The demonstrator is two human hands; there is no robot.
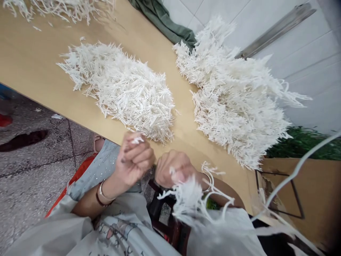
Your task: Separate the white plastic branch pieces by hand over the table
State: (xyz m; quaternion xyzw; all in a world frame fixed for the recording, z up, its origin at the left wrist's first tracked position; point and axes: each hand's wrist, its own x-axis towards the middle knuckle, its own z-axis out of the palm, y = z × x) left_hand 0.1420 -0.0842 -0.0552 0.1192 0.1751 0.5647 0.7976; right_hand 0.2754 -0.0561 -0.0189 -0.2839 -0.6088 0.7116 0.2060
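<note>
Head view: just the one camera here, so we go through it hand by hand.
Left hand (134, 158): curled into a fist, fingers pinched on a small white sprig (137, 140) that pokes out at the top of the fist.
Right hand (173, 169): closed too, clamped on a bunch of white sprigs (190, 197). The bunch fans out below and right of the knuckles, with the tips pointing away from the bench (32, 60) toward our lap.
Hands together: near each other, just off the bench edge. The small white sprig sits up and left of the bunch.
Middle pile (125, 89): right beyond the left hand, its near edge just past those knuckles. Its long axis runs diagonally up and left from the hands. We'd say the left hand is the nearer one.
Right pile (234, 103): up and right of the right hand, bigger, and closer to that hand.
Far pile (53, 9): well beyond both hands, mostly cut off.
Other bits: a green cloth (165, 21) far past the piles, and a cardboard box (306, 192) off to the right of the right hand.
</note>
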